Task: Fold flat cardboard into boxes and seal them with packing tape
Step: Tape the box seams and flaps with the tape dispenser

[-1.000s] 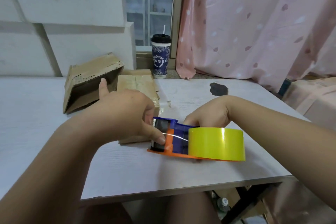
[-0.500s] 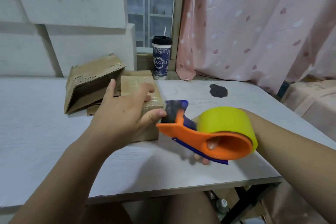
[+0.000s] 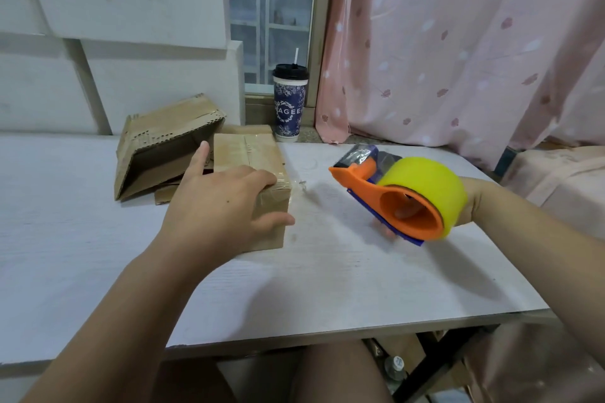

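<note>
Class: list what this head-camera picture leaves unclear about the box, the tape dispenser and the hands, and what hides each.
- Head view: near half of the box top, covered by the left hand.
- Head view: most of the right hand, behind the tape dispenser; only fingertips show through its core.
- Head view: the dispenser's cutter end, blurred.
- Head view: bottle below, cut off by the table edge.

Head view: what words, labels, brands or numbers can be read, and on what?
"AGEE": white letters on the dark blue patterned paper cup with black lid; any letters further round are hidden.
Label on the small bottle under the white table: too small to read.
Taped brown cardboard box, orange tape dispenser: no text shows.
</note>
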Action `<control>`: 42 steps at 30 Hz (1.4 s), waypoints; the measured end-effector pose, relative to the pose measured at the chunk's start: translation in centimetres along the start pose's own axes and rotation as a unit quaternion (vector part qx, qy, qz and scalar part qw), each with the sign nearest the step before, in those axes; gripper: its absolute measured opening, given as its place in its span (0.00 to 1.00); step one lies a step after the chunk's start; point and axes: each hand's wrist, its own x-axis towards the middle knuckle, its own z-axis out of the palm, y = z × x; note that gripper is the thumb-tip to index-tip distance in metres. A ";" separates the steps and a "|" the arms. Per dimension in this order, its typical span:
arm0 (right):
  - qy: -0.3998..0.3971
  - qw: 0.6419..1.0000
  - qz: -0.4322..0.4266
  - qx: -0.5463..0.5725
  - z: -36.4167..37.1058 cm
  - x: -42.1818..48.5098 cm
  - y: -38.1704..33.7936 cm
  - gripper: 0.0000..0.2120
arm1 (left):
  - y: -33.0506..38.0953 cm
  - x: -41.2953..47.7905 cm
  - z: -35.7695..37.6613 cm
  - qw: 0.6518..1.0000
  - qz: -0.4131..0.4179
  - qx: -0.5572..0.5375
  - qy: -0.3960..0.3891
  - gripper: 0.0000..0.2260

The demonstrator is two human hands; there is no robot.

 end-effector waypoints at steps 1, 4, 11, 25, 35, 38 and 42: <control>0.030 0.999 -0.012 0.014 0.3 -0.1 -0.1 0.41 | 0.0 0.0 0.2 1.000 0.005 -0.003 0.004 0.26; 0.072 0.997 -0.016 0.009 0.6 0.9 0.1 0.23 | -0.3 -0.1 1.3 0.997 0.034 0.007 0.064 0.21; 0.248 0.961 0.036 -0.115 -0.8 4.6 1.3 0.07 | -0.4 0.0 3.0 0.980 0.052 0.021 0.191 0.11; 0.373 0.852 0.057 -0.362 0.2 8.8 0.0 0.05 | -0.3 -0.1 3.9 0.969 0.042 -0.012 0.243 0.06; 0.401 0.868 0.002 -0.292 0.5 9.0 0.4 0.25 | 0.7 -0.6 4.8 0.959 0.038 -0.004 0.280 0.08; 0.496 0.825 -0.234 -0.134 2.9 7.0 -1.4 0.23 | 0.5 -0.6 4.8 0.959 0.034 -0.023 0.280 0.08; 0.444 0.797 -0.396 -0.103 9.4 5.1 -2.3 0.12 | 0.3 -0.6 4.7 0.957 0.005 -0.048 0.287 0.08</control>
